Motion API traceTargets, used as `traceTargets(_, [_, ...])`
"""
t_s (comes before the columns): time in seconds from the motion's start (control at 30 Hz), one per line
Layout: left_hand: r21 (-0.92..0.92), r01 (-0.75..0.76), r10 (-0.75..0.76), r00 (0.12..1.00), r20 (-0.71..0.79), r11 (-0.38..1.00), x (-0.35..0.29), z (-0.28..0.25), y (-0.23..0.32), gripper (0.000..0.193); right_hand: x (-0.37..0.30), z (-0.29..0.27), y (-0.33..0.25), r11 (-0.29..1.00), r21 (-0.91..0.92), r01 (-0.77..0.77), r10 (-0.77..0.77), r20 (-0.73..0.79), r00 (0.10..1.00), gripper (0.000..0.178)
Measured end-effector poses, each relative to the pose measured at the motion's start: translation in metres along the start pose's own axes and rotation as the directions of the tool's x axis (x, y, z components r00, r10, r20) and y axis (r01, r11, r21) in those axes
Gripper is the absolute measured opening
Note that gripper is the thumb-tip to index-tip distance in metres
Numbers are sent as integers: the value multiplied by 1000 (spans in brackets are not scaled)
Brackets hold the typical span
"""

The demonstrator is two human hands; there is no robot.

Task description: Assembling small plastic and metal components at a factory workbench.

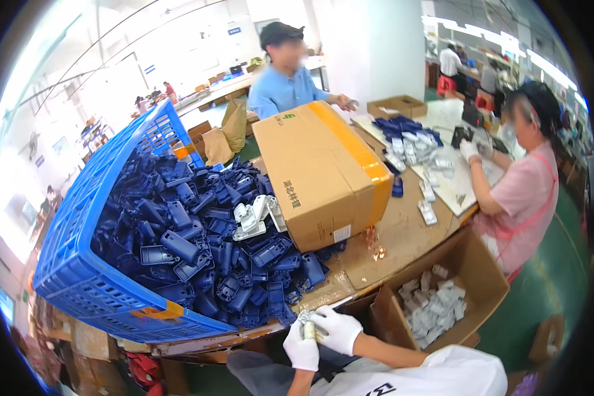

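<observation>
My left hand [301, 348], in a white glove, is closed at the table's front edge, its fingers around a small pale part that is mostly hidden. My right hand [338, 331], also gloved, meets it from the right with its fingertips pinched together. A thin pale strip [341, 303] sticks out just beyond the right fingers; whether that hand holds it I cannot tell. Just past my hands spreads a heap of dark blue plastic housings [231, 257]. A few white housings [251, 220] lie on top of the heap.
A blue crate [79, 277] lies tipped at left, spilling housings. A large taped carton [323, 171] stands mid-table. At right, an open carton [472, 290] holds white parts [432, 307]. A person in pink [525, 178] works at right; another in blue [284, 92] stands beyond.
</observation>
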State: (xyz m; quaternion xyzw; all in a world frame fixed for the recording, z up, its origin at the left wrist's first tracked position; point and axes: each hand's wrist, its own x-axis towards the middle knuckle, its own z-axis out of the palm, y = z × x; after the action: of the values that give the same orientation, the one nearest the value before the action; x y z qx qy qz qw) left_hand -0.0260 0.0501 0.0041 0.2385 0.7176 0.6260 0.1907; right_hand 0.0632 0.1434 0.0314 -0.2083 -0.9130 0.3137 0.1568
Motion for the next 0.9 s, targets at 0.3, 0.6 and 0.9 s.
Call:
traceTargets(0.3, [-124,75,-72,997,29,989,-7,-4,-10,27,-6,-3,-11,995,-53,-89,94,101,990,40])
traceTargets(0.6, [-168,49,-52,999,-9,985,2,-18,-11,27,-9,-12,-17,997,-56,51,-42,143,989,43])
traceTargets(0.9, [320,-45,42,999,17,946,2,-19,16,21,-11,11,5,982,-64,179,-171,120,978,31])
